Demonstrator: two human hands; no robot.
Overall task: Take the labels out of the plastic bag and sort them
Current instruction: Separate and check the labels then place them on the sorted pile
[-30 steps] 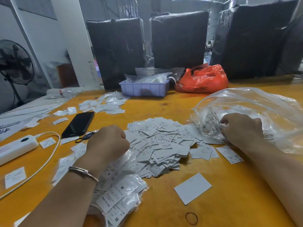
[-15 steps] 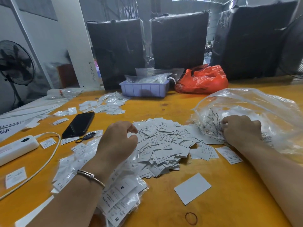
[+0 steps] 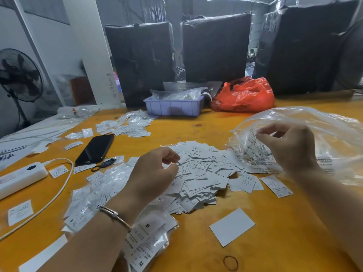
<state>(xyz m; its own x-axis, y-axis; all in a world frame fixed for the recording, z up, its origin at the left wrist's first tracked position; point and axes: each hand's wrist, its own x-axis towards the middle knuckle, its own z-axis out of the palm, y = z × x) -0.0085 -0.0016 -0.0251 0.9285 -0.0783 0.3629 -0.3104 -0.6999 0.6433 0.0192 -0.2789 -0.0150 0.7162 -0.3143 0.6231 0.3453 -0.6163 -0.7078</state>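
On an orange table (image 3: 196, 126), a right hand (image 3: 290, 150) pinches the clear plastic bag (image 3: 324, 130) to empty it while the left hand (image 3: 155, 173), fingers loosely curled, hovers over heaped labels (image 3: 200, 173).

A flat black smartphone (image 3: 95, 149) serves as landmark on the orange wooden table (image 3: 196, 122). Just nearer than it lies a small black looped lanyard (image 3: 103, 165). Left of it rests a white rectangular power bank (image 3: 21, 176) with a cream cable (image 3: 59, 190). Far beyond it sits a lilac plastic tray (image 3: 173, 107), an orange crumpled plastic bag (image 3: 245, 96) beside that. Well nearer and right of it lie a blank white card (image 3: 231, 226) and a brown rubber band (image 3: 230, 263).
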